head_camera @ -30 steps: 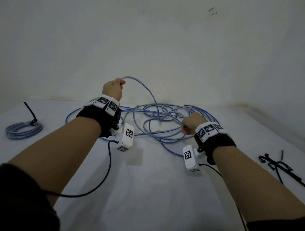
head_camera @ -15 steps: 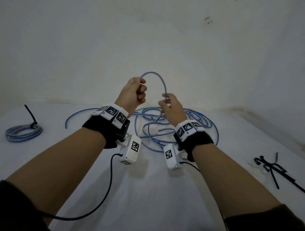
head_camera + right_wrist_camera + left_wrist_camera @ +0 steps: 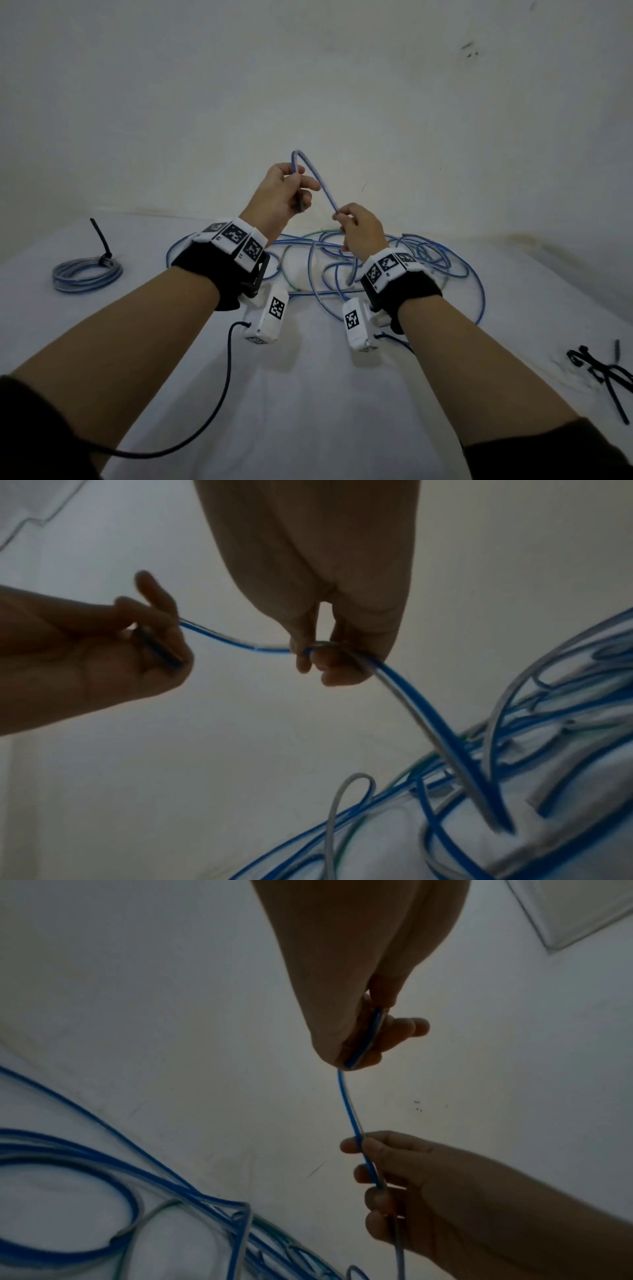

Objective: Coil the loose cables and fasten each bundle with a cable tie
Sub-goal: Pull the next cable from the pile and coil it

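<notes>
A loose blue and grey cable [image 3: 323, 193] rises from a tangle [image 3: 442, 263] on the white surface into a narrow raised loop between both hands. My left hand [image 3: 284, 192] is held up in front of the wall and grips the cable's end part in its curled fingers. Just lower and to the right, my right hand [image 3: 359, 229] pinches the same cable, which drops from it into the tangle. In the left wrist view the cable [image 3: 349, 1107] runs straight from my left hand [image 3: 369, 1031] to my right hand [image 3: 394, 1177]. The right wrist view shows my right hand's fingers [image 3: 329, 656] curled round it.
A coiled blue-grey bundle [image 3: 87, 274] fastened with a black tie [image 3: 102, 243] lies at the far left. Several loose black cable ties [image 3: 606, 370] lie at the right edge. A wall rises right behind the surface. Black wrist-camera leads hang under both forearms.
My right hand left the tangle on the surface, rose and took hold of the cable near my left hand. The left hand moved up and right, and the loop narrowed.
</notes>
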`<state>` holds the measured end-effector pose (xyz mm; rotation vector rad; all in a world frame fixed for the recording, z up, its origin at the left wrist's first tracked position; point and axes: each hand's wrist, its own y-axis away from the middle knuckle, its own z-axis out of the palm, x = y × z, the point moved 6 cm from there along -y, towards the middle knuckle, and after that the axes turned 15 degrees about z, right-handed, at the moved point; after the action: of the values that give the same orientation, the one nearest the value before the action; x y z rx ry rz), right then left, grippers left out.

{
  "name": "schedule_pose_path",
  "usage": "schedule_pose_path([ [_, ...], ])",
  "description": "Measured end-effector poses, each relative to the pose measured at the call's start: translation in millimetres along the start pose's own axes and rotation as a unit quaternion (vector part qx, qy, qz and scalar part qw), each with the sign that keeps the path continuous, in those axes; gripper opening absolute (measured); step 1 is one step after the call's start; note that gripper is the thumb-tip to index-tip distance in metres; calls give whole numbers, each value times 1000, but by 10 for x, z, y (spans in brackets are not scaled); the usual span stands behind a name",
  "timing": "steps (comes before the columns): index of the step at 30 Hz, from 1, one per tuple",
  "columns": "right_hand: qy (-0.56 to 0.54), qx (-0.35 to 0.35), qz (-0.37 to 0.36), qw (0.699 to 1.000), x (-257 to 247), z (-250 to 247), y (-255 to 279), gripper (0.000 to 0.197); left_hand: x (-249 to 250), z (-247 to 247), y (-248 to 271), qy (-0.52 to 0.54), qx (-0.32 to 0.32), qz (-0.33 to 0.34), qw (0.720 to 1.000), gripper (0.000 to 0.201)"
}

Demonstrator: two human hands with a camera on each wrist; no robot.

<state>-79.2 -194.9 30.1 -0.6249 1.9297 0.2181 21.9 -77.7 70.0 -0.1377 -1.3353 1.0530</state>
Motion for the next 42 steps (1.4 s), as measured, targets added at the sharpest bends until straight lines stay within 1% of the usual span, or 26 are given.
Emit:
schedule_pose_path([
  [2,85,-36,-19,996,-69,91,-6,24,14,23,-9,-55,-27,35,998,18],
  [5,124,-113,-48,985,-155,195,49,30,0,8,-43,-144,-56,99,983,21],
  [7,111,-126,-56,984,-205,204,88,27,-52,7,-31,-251,-87,137,954,14],
  [9,75,-118,-52,989,-216,179,94,19,-97,25,8,-355,-127,154,913,7],
  [10,55,-119,-46,990,-204,159,105,14,-113,35,28,-397,-147,160,892,9],
  [11,35,-124,-39,991,-193,138,121,10,-129,44,48,-430,-165,159,873,11],
  [13,8,-137,-35,990,-170,95,163,14,-176,92,86,-472,-202,151,845,13],
  [14,14,-142,-40,989,-165,80,186,16,-205,112,98,-496,-215,147,829,13],
  [15,34,-145,-47,988,-156,56,209,18,-222,115,96,-522,-216,146,812,13],
  [16,54,-149,-52,986,-137,35,225,18,-214,75,72,-546,-198,145,801,13],
  [18,79,-156,-45,984,-46,-51,247,18,-152,-96,5,-580,-134,138,792,16],
  [19,82,-154,-42,984,9,-106,249,17,-112,-203,-25,-593,-105,124,789,18],
  [20,88,-143,-47,985,72,-176,241,16,-125,-321,-56,-608,-91,94,783,20],
  [21,109,-114,-60,986,109,-253,226,14,-148,-404,-70,-615,-96,59,781,19],
  [22,136,-75,-78,985,139,-328,194,12,-207,-444,-76,-603,-115,24,789,17],
  [24,165,2,-102,981,172,-457,140,8,-333,-365,1,-544,-181,-36,819,16],
  [26,176,84,-118,974,144,-584,108,3,-400,-182,140,-519,-268,-79,808,24],
  [27,185,125,-118,968,118,-642,108,7,-413,-90,212,-503,-300,-94,805,28],
  [28,205,161,-117,958,89,-702,114,12,-421,-10,263,-472,-319,-105,815,31],
  [29,232,193,-116,946,69,-740,125,16,-407,62,308,-429,-325,-113,835,32],
  [31,292,238,-104,920,45,-823,138,22,-373,148,311,-334,-302,-116,885,35],
  [33,324,239,-68,913,93,-883,110,27,-293,196,255,-263,-258,-106,924,36],
  [35,302,199,-33,932,185,-896,51,33,-171,249,204,-225,-225,-88,944,36],
  [38,154,141,14,978,329,-886,-11,35,-31,279,109,-171,-161,-67,970,36],
  [40,82,130,36,987,408,-883,-6,29,37,251,45,-146,-108,-52,982,37],
  [42,77,129,47,988,468,-869,-7,21,88,215,2,-130,-65,-40,989,37],
])
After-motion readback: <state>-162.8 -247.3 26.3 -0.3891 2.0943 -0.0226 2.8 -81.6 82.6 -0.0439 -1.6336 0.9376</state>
